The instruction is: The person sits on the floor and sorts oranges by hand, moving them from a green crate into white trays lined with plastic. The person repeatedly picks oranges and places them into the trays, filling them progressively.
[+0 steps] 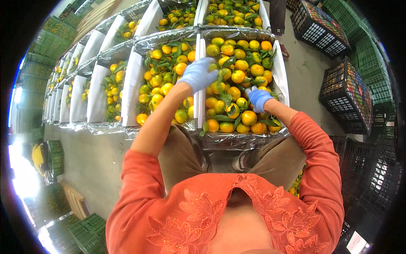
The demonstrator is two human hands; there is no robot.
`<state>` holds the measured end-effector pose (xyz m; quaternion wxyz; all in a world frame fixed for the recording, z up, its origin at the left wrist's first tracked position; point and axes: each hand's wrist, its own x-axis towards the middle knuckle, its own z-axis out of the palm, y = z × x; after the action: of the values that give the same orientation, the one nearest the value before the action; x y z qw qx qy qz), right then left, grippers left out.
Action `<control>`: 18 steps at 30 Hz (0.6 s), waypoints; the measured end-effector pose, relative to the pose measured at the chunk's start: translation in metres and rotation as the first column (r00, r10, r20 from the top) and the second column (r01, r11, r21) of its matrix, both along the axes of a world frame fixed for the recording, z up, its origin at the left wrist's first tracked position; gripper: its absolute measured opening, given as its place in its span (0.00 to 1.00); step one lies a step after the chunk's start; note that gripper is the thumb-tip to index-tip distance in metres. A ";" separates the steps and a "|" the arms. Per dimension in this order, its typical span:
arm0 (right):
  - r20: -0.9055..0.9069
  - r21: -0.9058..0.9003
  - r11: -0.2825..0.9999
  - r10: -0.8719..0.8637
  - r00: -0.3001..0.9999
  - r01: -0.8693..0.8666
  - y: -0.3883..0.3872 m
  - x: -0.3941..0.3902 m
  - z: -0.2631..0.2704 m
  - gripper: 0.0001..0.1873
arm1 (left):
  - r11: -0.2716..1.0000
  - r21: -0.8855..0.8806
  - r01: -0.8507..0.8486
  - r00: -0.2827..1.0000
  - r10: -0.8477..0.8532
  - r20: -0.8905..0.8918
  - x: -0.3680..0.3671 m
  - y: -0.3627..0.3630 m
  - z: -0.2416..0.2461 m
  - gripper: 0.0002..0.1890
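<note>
Straight before me stands a lined box full of mandarins, orange to green, many with leaves. My left hand, in a blue glove and blurred, hovers over the white divider on the box's left side. Its thumb stands away from the fingers, and a greenish fruit shows by the fingertips; whether it is held is unclear. My right hand, gloved too, rests on the mandarins at the box's right side, fingertips down among them. What those fingers hold is hidden. Left of the divider is another box of mandarins.
More white-lined boxes of mandarins curve away to the left. Black plastic crates stand on the floor at right, before stacked green crates. A person's leg shows beyond the boxes. Further green crates are at lower left.
</note>
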<state>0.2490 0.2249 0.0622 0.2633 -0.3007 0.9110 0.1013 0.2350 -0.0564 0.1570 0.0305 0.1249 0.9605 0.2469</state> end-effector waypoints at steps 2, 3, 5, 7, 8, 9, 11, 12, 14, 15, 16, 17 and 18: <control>0.068 -0.017 0.999 -0.038 0.997 0.039 0.001 -0.006 0.010 0.42 | 0.996 0.052 -0.070 0.996 0.067 0.056 0.024 -0.008 0.017 0.26; 0.120 -0.036 0.995 -0.093 0.988 0.098 -0.002 -0.011 0.024 0.41 | 0.997 0.038 -0.065 0.990 0.059 0.132 0.033 -0.009 0.025 0.26; 0.245 -0.174 0.944 -0.234 0.941 0.280 0.003 -0.025 0.045 0.37 | 0.994 -0.107 -0.025 0.982 0.045 0.184 0.048 -0.007 0.024 0.25; 0.201 -0.373 0.892 -0.191 0.961 0.255 0.028 -0.042 0.051 0.33 | 0.952 -0.286 0.109 0.967 -0.035 0.251 0.049 0.002 0.027 0.25; 0.362 -0.379 0.820 -0.294 0.884 0.428 0.034 -0.057 0.055 0.33 | 0.948 -0.292 0.127 0.973 -0.062 0.222 0.047 0.002 0.026 0.24; 0.521 -0.350 0.724 -0.376 0.766 0.594 0.034 -0.066 0.067 0.32 | 0.943 -0.298 0.151 0.975 -0.093 0.200 0.046 0.002 0.022 0.23; 0.576 -0.450 0.429 -0.530 0.622 0.783 0.033 -0.090 0.056 0.30 | 0.962 -0.259 0.093 0.990 -0.060 0.132 0.044 0.004 0.016 0.22; 0.562 -0.477 0.371 -0.569 0.601 0.797 0.024 -0.105 0.051 0.31 | 0.968 -0.242 0.059 0.995 -0.037 0.095 0.040 0.003 0.013 0.21; 0.529 -0.535 0.212 -0.671 0.520 0.818 0.027 -0.130 0.014 0.36 | 0.952 -0.289 0.098 0.992 -0.069 0.109 0.038 0.010 0.014 0.19; 0.458 -0.528 0.218 -0.740 0.492 0.820 0.030 -0.145 -0.009 0.37 | 0.940 -0.319 0.123 0.989 -0.088 0.121 0.036 0.014 0.014 0.18; 0.021 -0.448 0.485 -0.834 0.551 0.751 0.033 -0.157 -0.034 0.39 | 0.934 -0.331 0.133 0.989 -0.102 0.110 0.036 0.018 0.012 0.17; 0.026 -0.442 0.398 -0.890 0.455 0.804 0.020 -0.165 -0.050 0.40 | 0.924 -0.358 0.134 0.988 -0.098 0.117 0.035 0.016 0.010 0.17; 0.010 -0.450 0.443 -0.866 0.500 0.776 0.009 -0.172 -0.057 0.41 | 0.913 -0.385 0.135 0.988 -0.092 0.127 0.036 0.015 0.007 0.18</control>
<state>0.0774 0.2335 0.0047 0.1087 0.1486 0.9635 -0.1943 0.2707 -0.0416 0.1644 0.1204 0.1586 0.9785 0.0537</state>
